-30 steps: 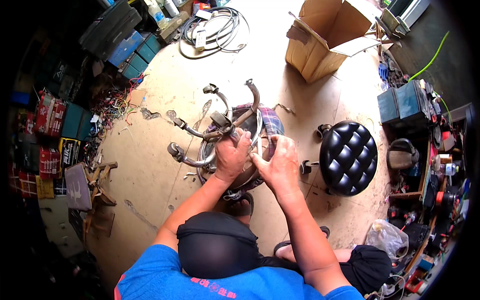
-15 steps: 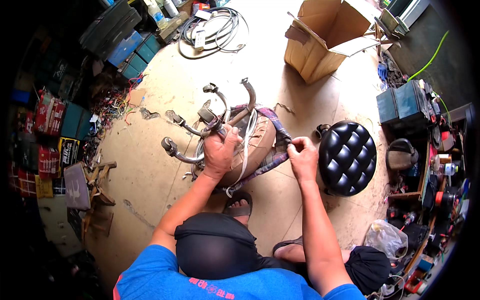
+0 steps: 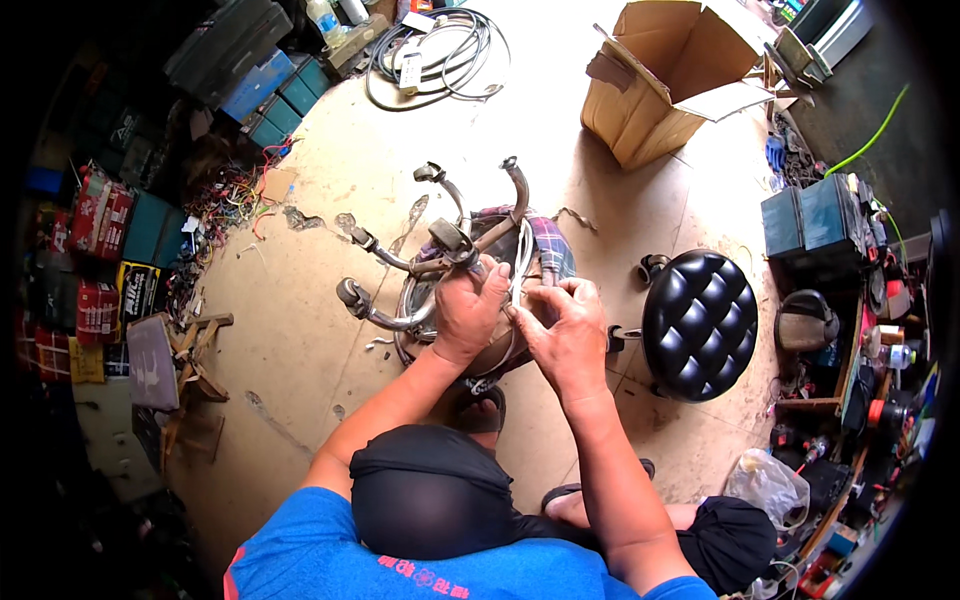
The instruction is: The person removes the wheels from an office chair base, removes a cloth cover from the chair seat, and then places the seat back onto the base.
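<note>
An upturned stool with curved metal legs (image 3: 400, 262) and casters (image 3: 452, 238) rests on the floor before me. A plaid cloth cover (image 3: 552, 246) wraps its round seat, and white cord (image 3: 522, 262) runs over the underside. My left hand (image 3: 468, 314) is closed around a leg just below the nearest caster. Beside it, my right hand (image 3: 566, 338) pinches the white cord over the seat; its fingertips partly hide the spot. A second stool, with a black tufted round seat (image 3: 700, 325), lies tipped on its side to the right.
An open cardboard box (image 3: 640, 115) and a coiled black cable (image 3: 440, 60) lie at the far side. Batteries and boxes (image 3: 155, 240) line the left, with tangled wires (image 3: 225, 195). Shelves of tools, a clear plastic bag (image 3: 768, 488) and a teal battery (image 3: 812, 215) stand at right.
My right hand has let go of the cover's right edge and moved left to the cord beside my left hand. The cover's edge has dropped back against the seat.
</note>
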`<state>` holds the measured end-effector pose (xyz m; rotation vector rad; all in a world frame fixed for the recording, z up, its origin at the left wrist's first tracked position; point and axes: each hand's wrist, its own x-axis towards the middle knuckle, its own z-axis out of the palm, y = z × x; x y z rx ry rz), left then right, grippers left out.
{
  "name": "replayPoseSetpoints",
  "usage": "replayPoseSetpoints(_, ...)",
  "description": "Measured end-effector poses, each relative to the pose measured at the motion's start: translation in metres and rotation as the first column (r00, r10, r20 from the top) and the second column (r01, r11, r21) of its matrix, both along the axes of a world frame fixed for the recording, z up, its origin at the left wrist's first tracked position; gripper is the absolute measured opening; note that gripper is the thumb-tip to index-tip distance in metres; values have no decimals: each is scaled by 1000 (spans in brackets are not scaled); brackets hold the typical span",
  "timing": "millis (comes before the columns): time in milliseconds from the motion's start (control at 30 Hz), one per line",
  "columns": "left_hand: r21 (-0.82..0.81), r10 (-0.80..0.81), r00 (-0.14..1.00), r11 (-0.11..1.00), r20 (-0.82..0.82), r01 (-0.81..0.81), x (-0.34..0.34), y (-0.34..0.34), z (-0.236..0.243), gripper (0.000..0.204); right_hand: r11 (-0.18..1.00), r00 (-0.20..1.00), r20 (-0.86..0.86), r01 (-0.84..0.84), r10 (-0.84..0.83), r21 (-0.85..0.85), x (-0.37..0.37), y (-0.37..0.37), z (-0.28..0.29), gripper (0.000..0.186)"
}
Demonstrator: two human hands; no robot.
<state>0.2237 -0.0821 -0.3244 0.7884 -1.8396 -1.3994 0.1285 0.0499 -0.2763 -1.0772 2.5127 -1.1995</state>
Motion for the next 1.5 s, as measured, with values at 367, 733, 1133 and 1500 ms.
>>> replayPoseSetpoints(367,-129,-66,997,989,43,71,-6,17,-13,21,980,998,64,-13,0,199,-17,0,-19,16)
replayPoseSetpoints(733,-109,-92,996,990,18,93,-8,22,-16,23,990,989,-144,1,20,144,3,0,-20,14)
replayPoseSetpoints(1133,74,61,994,996,-86,-55,-7,2,-3,29,970,951,228,231,-209,-71,-7,27,-63,15)
replayPoseSetpoints(1500,210,73,978,977,-195,-31,-1,-25,-4,34,960,791,560,279,-247,29,17,3,-99,35)
